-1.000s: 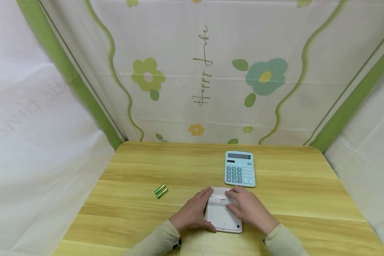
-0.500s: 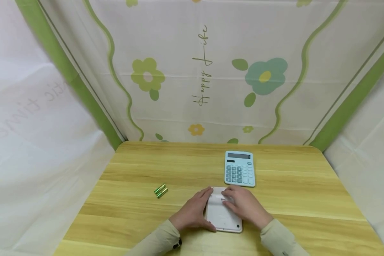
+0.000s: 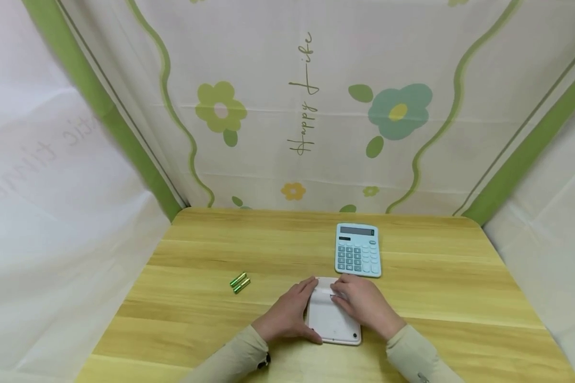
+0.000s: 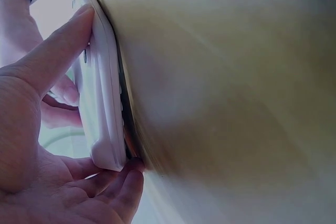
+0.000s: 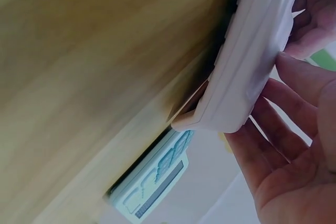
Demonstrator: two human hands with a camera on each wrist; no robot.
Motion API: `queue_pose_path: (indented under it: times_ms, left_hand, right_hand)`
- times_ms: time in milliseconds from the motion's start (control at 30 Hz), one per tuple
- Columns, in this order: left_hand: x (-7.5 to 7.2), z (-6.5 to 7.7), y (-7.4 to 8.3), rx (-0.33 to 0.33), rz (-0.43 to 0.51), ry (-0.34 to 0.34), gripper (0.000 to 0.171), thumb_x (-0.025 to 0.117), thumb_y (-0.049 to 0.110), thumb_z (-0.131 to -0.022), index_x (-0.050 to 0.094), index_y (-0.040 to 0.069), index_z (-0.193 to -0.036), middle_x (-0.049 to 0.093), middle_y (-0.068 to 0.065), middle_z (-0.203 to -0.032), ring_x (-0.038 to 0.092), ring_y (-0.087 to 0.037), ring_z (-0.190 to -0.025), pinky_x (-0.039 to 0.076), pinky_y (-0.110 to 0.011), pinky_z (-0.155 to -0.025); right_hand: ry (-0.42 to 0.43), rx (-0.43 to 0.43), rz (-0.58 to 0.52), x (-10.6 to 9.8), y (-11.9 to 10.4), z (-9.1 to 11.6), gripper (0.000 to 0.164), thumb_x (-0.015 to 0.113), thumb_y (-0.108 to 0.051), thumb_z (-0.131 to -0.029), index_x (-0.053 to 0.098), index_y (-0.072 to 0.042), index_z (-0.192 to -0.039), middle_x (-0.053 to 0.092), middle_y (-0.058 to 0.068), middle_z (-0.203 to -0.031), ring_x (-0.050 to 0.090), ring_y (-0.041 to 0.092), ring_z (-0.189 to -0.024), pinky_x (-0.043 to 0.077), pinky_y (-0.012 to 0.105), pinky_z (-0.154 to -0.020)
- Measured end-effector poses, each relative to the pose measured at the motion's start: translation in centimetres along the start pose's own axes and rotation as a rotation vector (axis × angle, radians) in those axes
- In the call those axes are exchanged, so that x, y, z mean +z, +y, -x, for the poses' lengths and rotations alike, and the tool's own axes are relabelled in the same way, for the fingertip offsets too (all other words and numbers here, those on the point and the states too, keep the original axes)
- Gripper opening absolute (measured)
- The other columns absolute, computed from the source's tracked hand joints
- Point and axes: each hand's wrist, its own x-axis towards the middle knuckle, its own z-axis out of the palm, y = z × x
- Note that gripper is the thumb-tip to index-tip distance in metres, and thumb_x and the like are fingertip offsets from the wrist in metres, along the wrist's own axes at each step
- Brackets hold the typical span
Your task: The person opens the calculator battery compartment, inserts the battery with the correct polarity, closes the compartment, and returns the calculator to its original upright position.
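Observation:
A pale pinkish-white calculator lies back side up near the front of the table, its keys facing the wood. My left hand grips its left side, thumb at the near edge and fingers at the far corner; the left wrist view shows fingertips under that far end. My right hand has its thumb and fingers on the calculator's back, around the small latch of the battery cover. The thumb tip mostly covers this latch. Left of the hands, two green-and-gold batteries lie side by side.
A light blue calculator lies face up just beyond the right hand. The wooden table has a floral curtain behind it, and white cloth hangs at both sides.
My right hand has shifted slightly left across the calculator's back, its thumb moving over the latch. My left hand keeps its grip, and the head view has tilted a little.

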Motion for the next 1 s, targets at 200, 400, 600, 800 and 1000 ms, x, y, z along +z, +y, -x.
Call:
queue_pose_path:
  times_ms: [200,400,600,800,1000]
  left_hand:
    - [-0.15,-0.04,0.07,0.005,-0.006,0.003,0.133,0.096,0.058,-0.061,0.027,0.010,-0.164,0.031,-0.007,-0.170,0.038,-0.028,-0.152,0.040,-0.042,-0.122]
    - [-0.15,0.05,0.08,0.007,-0.001,-0.003,0.134,0.096,0.059,-0.061,0.027,0.010,-0.164,0.031,-0.007,-0.169,0.039,-0.030,-0.151,0.041,-0.043,-0.121]
    - [-0.25,0.06,0.13,0.017,-0.017,0.004,0.133,0.096,0.059,-0.061,0.027,0.010,-0.164,0.031,-0.007,-0.169,0.039,-0.028,-0.151,0.041,-0.041,-0.121]
    - [-0.22,0.15,0.17,0.006,-0.013,-0.010,0.134,0.096,0.059,-0.061,0.025,0.010,-0.165,0.029,-0.007,-0.170,0.038,-0.029,-0.152,0.040,-0.041,-0.122]
    - [-0.21,0.13,0.26,0.009,0.002,-0.005,0.133,0.097,0.057,-0.062,0.026,0.009,-0.164,0.030,-0.008,-0.170,0.038,-0.029,-0.152,0.040,-0.043,-0.122]
  right_hand:
    - [0.002,-0.018,0.046,0.25,0.13,-0.20,0.020,0.080,-0.025,-0.091,0.081,-0.011,-0.106,0.072,-0.001,-0.094,0.067,0.015,-0.084,0.060,0.033,-0.075]
    - [-0.016,-0.015,0.058,0.44,0.07,-0.14,0.018,0.079,-0.026,-0.092,0.080,-0.013,-0.105,0.072,-0.002,-0.092,0.065,0.014,-0.082,0.059,0.032,-0.073]
    - [-0.025,-0.013,0.082,0.24,-0.17,-0.25,0.016,0.078,-0.024,-0.092,0.080,-0.012,-0.103,0.069,-0.002,-0.091,0.064,0.014,-0.081,0.058,0.032,-0.072]
    - [-0.032,-0.025,0.095,0.13,-0.41,-0.24,0.014,0.079,-0.022,-0.092,0.079,-0.010,-0.100,0.069,0.000,-0.089,0.064,0.015,-0.080,0.059,0.033,-0.072]
    - [-0.023,-0.035,0.110,0.05,-0.52,-0.24,0.013,0.079,-0.021,-0.092,0.079,-0.010,-0.098,0.068,0.000,-0.088,0.063,0.015,-0.078,0.059,0.032,-0.071]
